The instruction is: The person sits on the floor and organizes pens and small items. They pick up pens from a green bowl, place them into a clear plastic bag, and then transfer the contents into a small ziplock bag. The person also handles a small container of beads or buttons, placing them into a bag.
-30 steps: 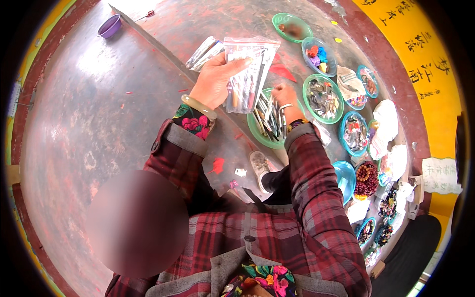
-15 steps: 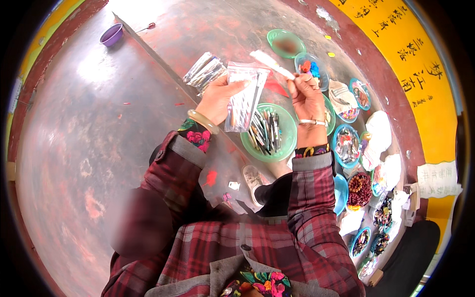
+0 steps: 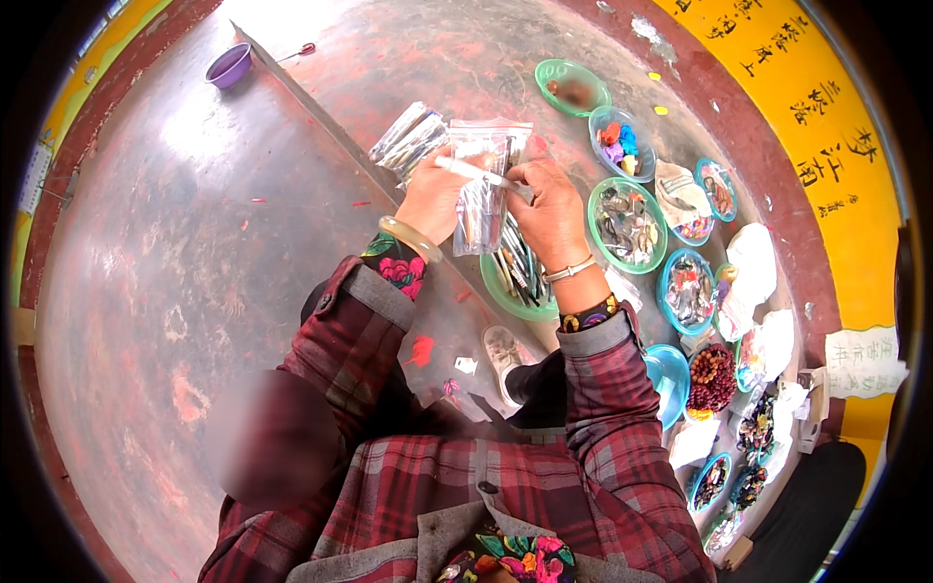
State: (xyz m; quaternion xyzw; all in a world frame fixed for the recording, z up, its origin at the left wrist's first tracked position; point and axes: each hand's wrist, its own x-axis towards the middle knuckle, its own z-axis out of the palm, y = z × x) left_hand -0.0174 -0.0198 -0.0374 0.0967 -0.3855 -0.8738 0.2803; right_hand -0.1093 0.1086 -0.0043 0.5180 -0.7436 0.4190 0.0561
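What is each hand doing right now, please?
Left hand: closed on the clear plastic bags.
Right hand: pinching a thin white stick at the bags.

A clear bag (image 3: 483,199) hung upright, pinched at its top edge, with dark slim pieces showing through it. A thin white stick (image 3: 473,171) lay nearly level across the bag's upper part.

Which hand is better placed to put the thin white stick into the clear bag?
Probably the right hand: its fingers pinch the white stick at the mouth of the clear bag. The left hand is occupied holding that bag and other packets.
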